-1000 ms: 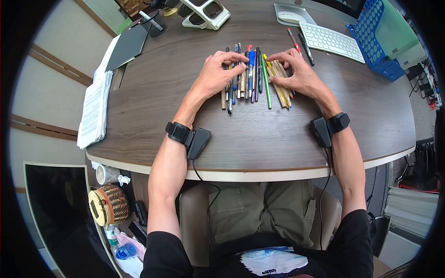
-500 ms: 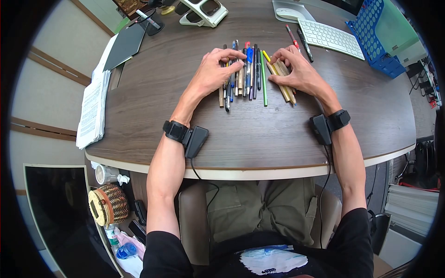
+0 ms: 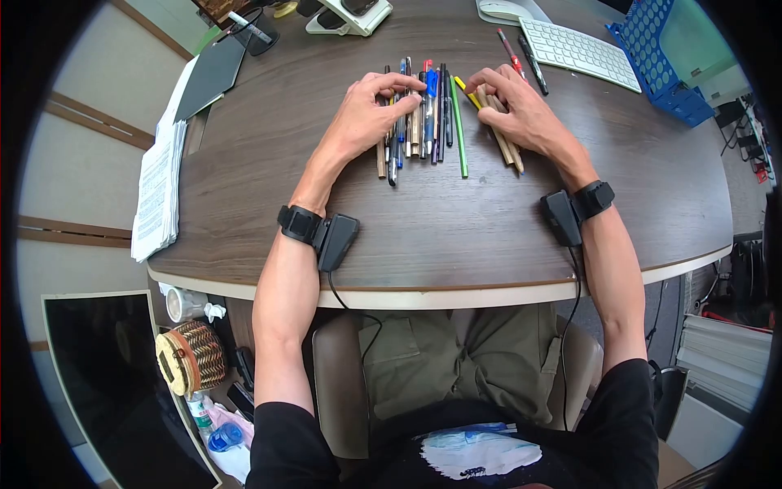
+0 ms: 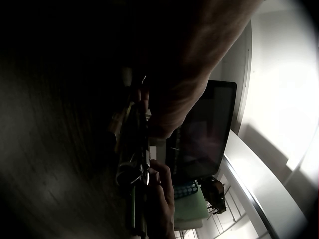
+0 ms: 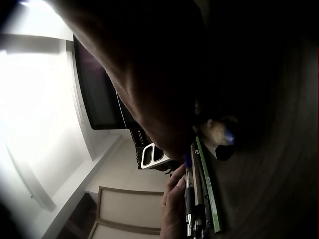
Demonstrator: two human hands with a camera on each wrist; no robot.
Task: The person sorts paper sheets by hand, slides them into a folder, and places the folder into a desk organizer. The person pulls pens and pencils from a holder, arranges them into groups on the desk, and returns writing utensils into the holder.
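My left hand (image 3: 358, 118) lies over the left part of a row of pens (image 3: 415, 134), its index finger and thumb reaching across them to a blue pen (image 3: 432, 83). At the right of that row is a green pencil (image 3: 460, 130). My right hand (image 3: 525, 114) holds a small bundle of wooden pencils (image 3: 507, 148) between thumb and fingers, apart from the row. A yellow pencil (image 3: 467, 91) sticks out near its index fingertip. In the dark right wrist view, blunt pencil ends (image 5: 219, 139) show below the hand, beside the green pencil (image 5: 208, 189).
A red pen (image 3: 511, 53) and a black pen (image 3: 533, 63) lie past my right hand, near the keyboard (image 3: 580, 55). A blue basket (image 3: 660, 73) stands at the back right. Stacked papers (image 3: 159, 196) line the left edge; a pen cup (image 3: 257, 37) is behind them.
My right hand has drawn the wooden pencils rightward, widening the gap to the green pencil. My left hand stays at the pens. The head view has shifted slightly, raising the desk items in it.
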